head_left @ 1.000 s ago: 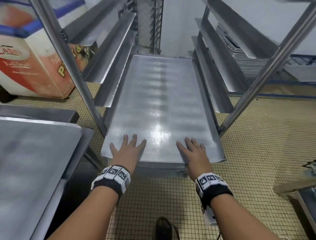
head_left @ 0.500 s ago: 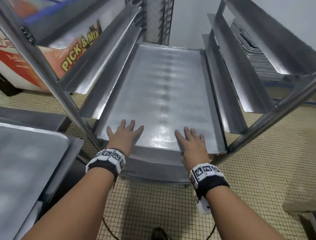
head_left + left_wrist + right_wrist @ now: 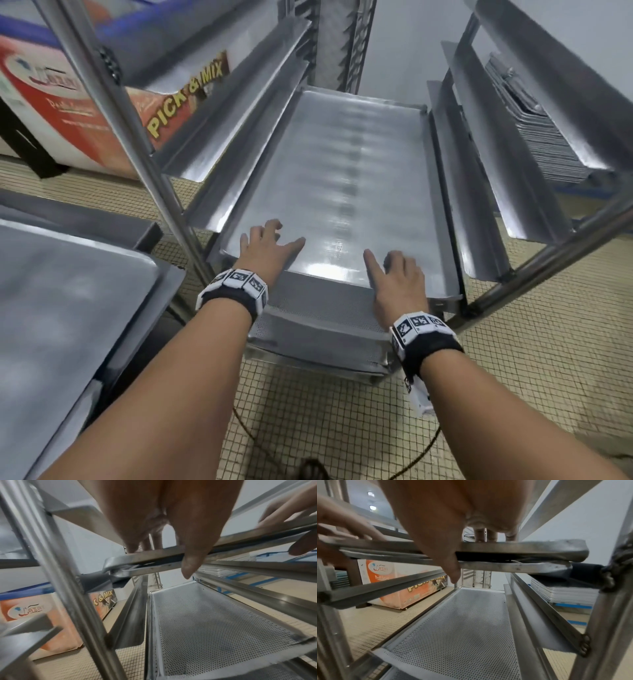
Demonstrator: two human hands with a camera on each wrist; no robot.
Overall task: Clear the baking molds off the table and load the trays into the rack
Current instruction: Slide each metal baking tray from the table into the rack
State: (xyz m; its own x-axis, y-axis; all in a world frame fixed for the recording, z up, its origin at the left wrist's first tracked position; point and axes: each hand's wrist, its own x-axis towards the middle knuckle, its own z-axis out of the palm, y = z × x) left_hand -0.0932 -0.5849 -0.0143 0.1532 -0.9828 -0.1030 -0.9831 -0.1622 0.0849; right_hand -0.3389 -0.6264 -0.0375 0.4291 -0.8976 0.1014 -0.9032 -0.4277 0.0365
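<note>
A plain metal tray (image 3: 342, 164) lies on a pair of rails in the steel rack (image 3: 120, 113). Its near edge is almost level with the front posts. My left hand (image 3: 265, 246) rests on the tray's near left corner, fingers spread flat on top. My right hand (image 3: 397, 277) rests on the near right part, thumb stretched forward. In the wrist views my left hand (image 3: 163, 520) and right hand (image 3: 453, 520) lie over the tray's rim (image 3: 150, 557) (image 3: 530, 547), thumbs in front of it. A perforated tray (image 3: 325, 308) (image 3: 214, 622) (image 3: 462, 622) sits one level below.
A steel table (image 3: 147, 236) at the left carries another flat tray (image 3: 61, 308). A "PICK & MIX" freezer chest (image 3: 68, 102) stands behind the rack, and stacked trays (image 3: 534, 144) sit at the back right. Empty rails (image 3: 222, 113) run above. A cable (image 3: 246, 431) crosses the tiled floor.
The tray has slid deeper into the rack, with both hands following on its near edge. The perforated tray below now shows in front of it.
</note>
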